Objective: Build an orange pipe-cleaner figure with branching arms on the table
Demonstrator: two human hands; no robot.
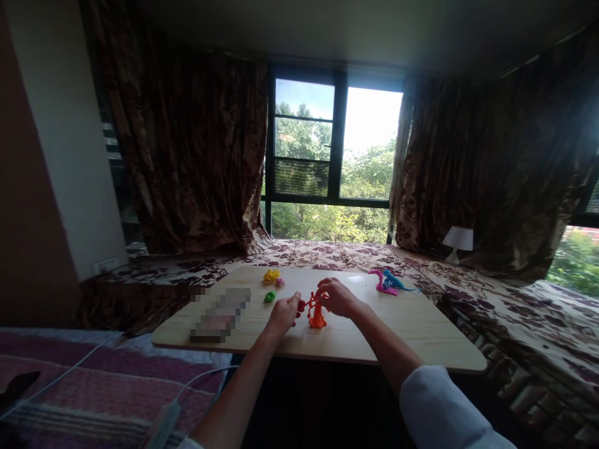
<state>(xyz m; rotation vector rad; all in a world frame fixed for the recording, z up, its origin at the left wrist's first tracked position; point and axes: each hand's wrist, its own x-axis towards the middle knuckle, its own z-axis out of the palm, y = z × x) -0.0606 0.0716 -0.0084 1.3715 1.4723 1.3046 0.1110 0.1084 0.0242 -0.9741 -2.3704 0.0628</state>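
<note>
An orange-red modelled figure [317, 319], wide at its base and narrow above, stands upright on the pale wooden table [397, 343]. A thin, knobbly red strand [309, 304] runs beside its upper part. My left hand [285, 312] is closed, thumb and fingers pinching the red strand to the left of the figure. Over the figure's top, my right hand [337, 297] has its fingers bent down and closed around the upper part. Those fingers hide the top of the figure, and the material looks like soft clay.
Farther back lie a yellow lump [271, 275], a pink lump [280, 282] and a green lump [269, 297]. A magenta curved figure [384, 284] and a blue long-tailed figure [395, 282] stand back right. A blurred-out flat object [221, 315] lies at left. A lamp [458, 240] is beyond.
</note>
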